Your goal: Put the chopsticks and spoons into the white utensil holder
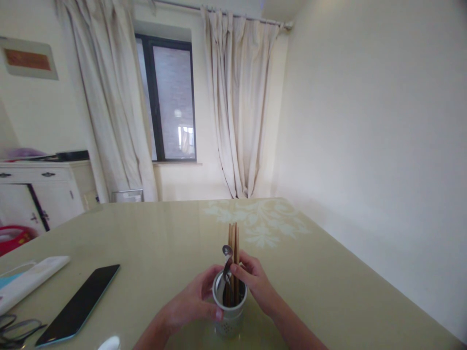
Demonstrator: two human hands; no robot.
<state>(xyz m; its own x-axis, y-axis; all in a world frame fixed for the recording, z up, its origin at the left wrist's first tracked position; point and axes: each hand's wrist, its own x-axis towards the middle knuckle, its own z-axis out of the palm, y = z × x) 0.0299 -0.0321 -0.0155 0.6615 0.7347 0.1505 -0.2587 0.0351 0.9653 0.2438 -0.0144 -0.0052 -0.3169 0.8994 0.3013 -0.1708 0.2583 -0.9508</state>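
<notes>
Several chopsticks (237,238), long axes near-vertical, between right fingers (242,273), their upright cup (230,318) in left fingers (211,311).

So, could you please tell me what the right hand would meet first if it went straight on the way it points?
The brown chopsticks: the right hand seems to touch them now. The metal spoon appears next beyond, though depth is unclear.

Toward the left edge of the glossy beige table (164,243) lie a thin black rectangular device (79,306), a long white plastic bar (34,281) and dark-framed glasses (22,323). Beyond the far edge, cream fabric curtains (241,97) flank a dark-framed window (173,97).
</notes>
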